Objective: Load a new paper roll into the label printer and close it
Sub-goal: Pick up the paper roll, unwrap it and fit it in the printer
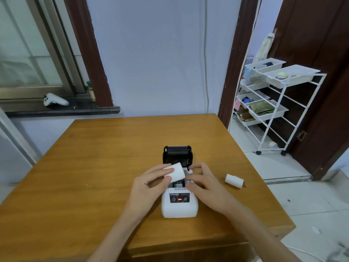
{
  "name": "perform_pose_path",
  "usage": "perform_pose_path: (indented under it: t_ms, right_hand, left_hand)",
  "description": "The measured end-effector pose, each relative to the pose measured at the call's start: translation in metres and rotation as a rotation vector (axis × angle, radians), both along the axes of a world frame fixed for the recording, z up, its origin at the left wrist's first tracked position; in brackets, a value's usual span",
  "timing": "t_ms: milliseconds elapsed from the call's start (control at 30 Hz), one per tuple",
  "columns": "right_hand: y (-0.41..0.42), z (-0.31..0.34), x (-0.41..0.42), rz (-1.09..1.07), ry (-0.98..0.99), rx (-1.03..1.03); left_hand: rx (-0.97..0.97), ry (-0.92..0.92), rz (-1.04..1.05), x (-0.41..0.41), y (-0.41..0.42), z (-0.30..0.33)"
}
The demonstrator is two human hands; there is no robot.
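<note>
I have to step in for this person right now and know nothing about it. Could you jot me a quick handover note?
Left hand: holds a paper roll over the open printer.
Right hand: rests at the printer's open bay, holding nothing that shows.
A second roll lies on the table, right of the printer.
Done: lid open and tilted back.
Left: seat the held roll in the bay, close the lid.
</note>
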State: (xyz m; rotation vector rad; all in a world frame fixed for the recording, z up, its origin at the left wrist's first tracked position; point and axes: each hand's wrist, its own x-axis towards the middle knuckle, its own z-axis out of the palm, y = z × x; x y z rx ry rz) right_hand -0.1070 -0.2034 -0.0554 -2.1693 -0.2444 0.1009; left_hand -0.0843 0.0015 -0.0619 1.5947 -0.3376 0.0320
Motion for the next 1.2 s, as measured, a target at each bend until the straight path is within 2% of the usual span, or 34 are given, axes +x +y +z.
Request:
perform_pose_path:
  t_ms: [233, 433, 633, 967, 1200]
  right_hand:
    - [-0.01, -0.003, -0.009, 0.083, 0.039, 0.052]
    - [-0.013, -0.009, -0.008, 0.1, -0.055, -0.023]
    - [-0.011, -0.014, -0.006, 0.064, -0.13, -0.006]
    - [-0.01, -0.013, -0.01, 0.04, -0.113, 0.056]
    - [-0.01, -0.013, -0.01, 0.037, -0.111, 0.039]
  left_hand:
    - [-0.001, -0.037, 0.014, 0.002, -0.003, -0.004]
    - [-0.016, -0.058, 0.005, 0.002, -0.01, -0.003]
    - [0.031, -0.117, -0.005, 0.005, -0.012, -0.005]
    - [0.364, -0.299, 0.0, 0.012, -0.002, -0.008]
    - [0.453, -0.247, -0.046, 0.008, -0.004, -0.007]
